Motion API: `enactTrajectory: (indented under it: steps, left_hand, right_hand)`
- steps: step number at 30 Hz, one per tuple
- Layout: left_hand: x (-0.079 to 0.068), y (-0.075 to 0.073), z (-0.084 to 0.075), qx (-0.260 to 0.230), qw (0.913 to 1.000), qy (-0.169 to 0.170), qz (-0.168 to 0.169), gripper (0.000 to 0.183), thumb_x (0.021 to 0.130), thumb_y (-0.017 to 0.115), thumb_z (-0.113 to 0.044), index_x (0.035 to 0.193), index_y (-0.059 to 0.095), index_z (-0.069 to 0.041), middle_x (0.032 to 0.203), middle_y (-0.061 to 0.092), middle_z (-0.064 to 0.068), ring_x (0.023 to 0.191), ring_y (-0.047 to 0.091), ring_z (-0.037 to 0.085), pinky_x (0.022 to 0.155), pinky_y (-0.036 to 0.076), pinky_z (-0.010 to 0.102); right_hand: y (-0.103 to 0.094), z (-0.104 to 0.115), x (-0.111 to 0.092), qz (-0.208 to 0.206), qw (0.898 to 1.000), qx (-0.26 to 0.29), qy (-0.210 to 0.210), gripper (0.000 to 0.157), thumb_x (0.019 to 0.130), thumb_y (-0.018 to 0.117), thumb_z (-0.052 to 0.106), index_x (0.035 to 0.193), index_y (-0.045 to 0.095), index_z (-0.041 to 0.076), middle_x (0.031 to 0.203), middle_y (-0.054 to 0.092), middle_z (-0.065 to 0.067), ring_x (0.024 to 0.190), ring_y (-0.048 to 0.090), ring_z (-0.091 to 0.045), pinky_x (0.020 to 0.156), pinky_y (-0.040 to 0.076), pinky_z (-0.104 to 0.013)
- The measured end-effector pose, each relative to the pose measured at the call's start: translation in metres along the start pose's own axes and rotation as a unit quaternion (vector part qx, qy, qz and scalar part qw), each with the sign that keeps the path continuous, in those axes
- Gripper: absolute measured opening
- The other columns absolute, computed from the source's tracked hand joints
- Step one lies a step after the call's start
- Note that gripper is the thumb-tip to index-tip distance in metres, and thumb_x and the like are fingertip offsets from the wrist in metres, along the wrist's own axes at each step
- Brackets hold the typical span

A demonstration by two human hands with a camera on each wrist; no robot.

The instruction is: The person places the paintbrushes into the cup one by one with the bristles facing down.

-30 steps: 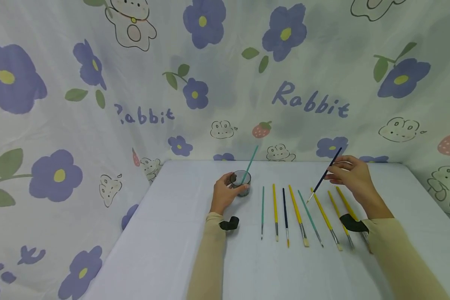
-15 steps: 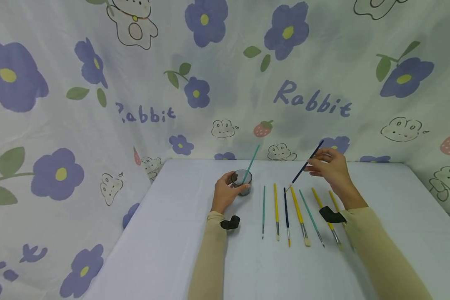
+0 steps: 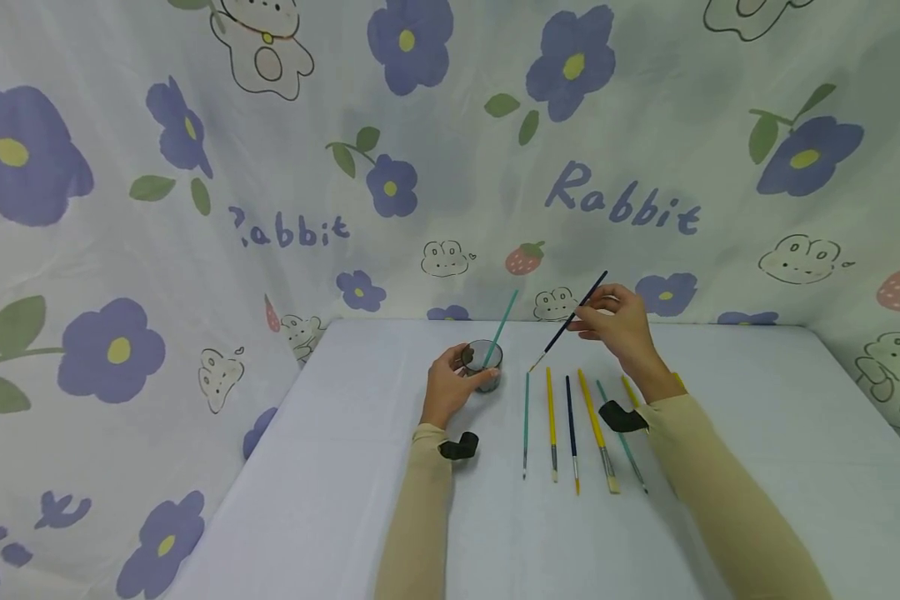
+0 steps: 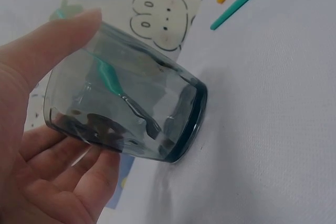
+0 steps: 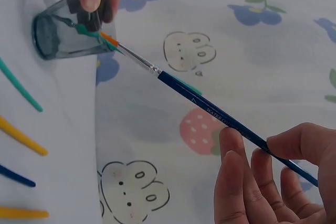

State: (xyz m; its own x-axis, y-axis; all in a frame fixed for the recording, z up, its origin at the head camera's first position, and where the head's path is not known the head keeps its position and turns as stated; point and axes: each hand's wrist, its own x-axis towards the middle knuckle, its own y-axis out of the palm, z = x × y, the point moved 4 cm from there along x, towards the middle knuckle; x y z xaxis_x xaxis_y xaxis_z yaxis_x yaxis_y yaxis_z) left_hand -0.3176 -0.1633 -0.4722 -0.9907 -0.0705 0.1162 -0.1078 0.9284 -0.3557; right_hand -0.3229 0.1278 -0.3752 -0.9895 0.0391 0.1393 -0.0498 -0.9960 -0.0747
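My left hand (image 3: pixel 450 387) grips a smoky clear glass cup (image 4: pixel 131 111) round its side, thumb on one side and fingers on the other. Inside leans a teal paintbrush (image 3: pixel 506 315), bristles down near the base and handle rising past the rim. My right hand (image 3: pixel 621 329) pinches a dark blue paintbrush (image 5: pixel 202 102) between thumb and fingers, raised above the table. It slants with its orange bristles (image 5: pixel 109 39) low and toward the cup; in the right wrist view they overlap the cup's rim, while the head view shows them to the cup's right.
A row of paintbrushes lies on the white table (image 3: pixel 330 467), bristles toward me: a teal brush (image 3: pixel 526 425) nearest the cup, a yellow brush (image 3: pixel 551 417), a navy brush (image 3: pixel 572 425) and several more under the right forearm. A flower-and-rabbit printed cloth (image 3: pixel 465 150) hangs behind.
My right hand has carried the dark blue paintbrush leftward over the row, closer to the cup. The left hand and the cup stay where they were.
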Motion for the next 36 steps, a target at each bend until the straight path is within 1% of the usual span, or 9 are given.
enactTrajectory:
  steps: [6,11,15,19,25,28,30,36]
  left_hand:
    - [0.000,-0.001,0.000,-0.005,1.0000,0.005,0.002,0.081,0.078,0.091,-0.033,0.146,0.057,-0.005,0.140,0.065,0.017,0.134,0.060,0.034,0.113,0.053,0.046]
    - [0.000,-0.001,0.000,-0.004,1.0000,0.007,0.001,0.081,0.078,0.091,-0.033,0.146,0.057,-0.005,0.139,0.065,0.017,0.134,0.060,0.034,0.113,0.053,0.046]
    - [0.000,0.000,0.000,-0.006,1.0000,0.004,0.002,0.081,0.078,0.091,-0.031,0.146,0.056,-0.005,0.140,0.065,0.017,0.134,0.060,0.033,0.114,0.052,0.045]
    - [-0.001,0.000,0.000,-0.010,0.9999,0.002,0.003,0.081,0.078,0.091,-0.030,0.147,0.056,-0.005,0.140,0.065,0.016,0.134,0.060,0.032,0.114,0.052,0.045]
    - [0.000,0.001,0.002,-0.011,0.9999,-0.003,0.002,0.081,0.078,0.091,-0.032,0.147,0.056,-0.006,0.139,0.065,0.016,0.134,0.060,0.033,0.113,0.053,0.046]
    - [0.000,0.001,0.002,-0.014,0.9999,-0.005,0.003,0.083,0.078,0.092,-0.032,0.147,0.056,-0.005,0.139,0.065,0.017,0.134,0.060,0.033,0.114,0.052,0.046]
    - [0.000,0.001,0.001,-0.014,0.9999,-0.007,0.004,0.083,0.078,0.092,-0.032,0.147,0.056,-0.005,0.140,0.065,0.017,0.135,0.059,0.033,0.115,0.052,0.046]
    - [-0.001,0.000,0.000,-0.011,0.9999,-0.009,0.003,0.083,0.077,0.092,-0.034,0.146,0.056,-0.006,0.139,0.065,0.016,0.134,0.060,0.032,0.114,0.052,0.046]
  right_hand:
    - [0.017,0.003,0.006,-0.001,1.000,0.023,-0.007,0.023,0.097,0.066,0.008,0.113,0.050,0.007,0.098,0.060,-0.002,0.072,0.077,-0.007,0.070,0.065,-0.022]
    - [0.030,0.004,0.012,-0.002,1.000,0.025,-0.016,0.026,0.096,0.065,0.007,0.117,0.049,0.002,0.097,0.060,-0.004,0.070,0.077,-0.008,0.070,0.065,-0.022]
    - [0.040,0.005,0.014,-0.003,1.000,0.018,-0.025,0.029,0.096,0.065,0.006,0.119,0.049,-0.002,0.099,0.059,-0.006,0.069,0.076,-0.008,0.069,0.065,-0.023]
    - [0.050,0.006,0.015,-0.002,1.000,0.011,-0.029,0.029,0.096,0.066,0.006,0.119,0.050,-0.002,0.099,0.059,-0.006,0.071,0.077,-0.011,0.069,0.065,-0.023]
    - [0.062,0.004,0.017,0.000,1.000,-0.007,-0.029,0.030,0.097,0.065,0.006,0.122,0.050,-0.003,0.103,0.060,-0.009,0.073,0.077,-0.013,0.070,0.065,-0.023]
    - [0.068,0.003,0.017,0.001,1.000,-0.016,-0.025,0.030,0.097,0.065,0.006,0.122,0.051,-0.002,0.104,0.060,-0.010,0.075,0.078,-0.017,0.069,0.065,-0.023]
    - [0.072,0.001,0.018,0.006,1.000,-0.019,-0.023,0.030,0.097,0.065,0.006,0.122,0.051,-0.001,0.104,0.061,-0.009,0.076,0.078,-0.017,0.069,0.065,-0.022]
    - [0.081,-0.007,0.019,0.012,0.999,-0.030,-0.018,0.030,0.095,0.065,0.006,0.121,0.053,-0.001,0.104,0.063,-0.011,0.075,0.078,-0.017,0.068,0.064,-0.022]
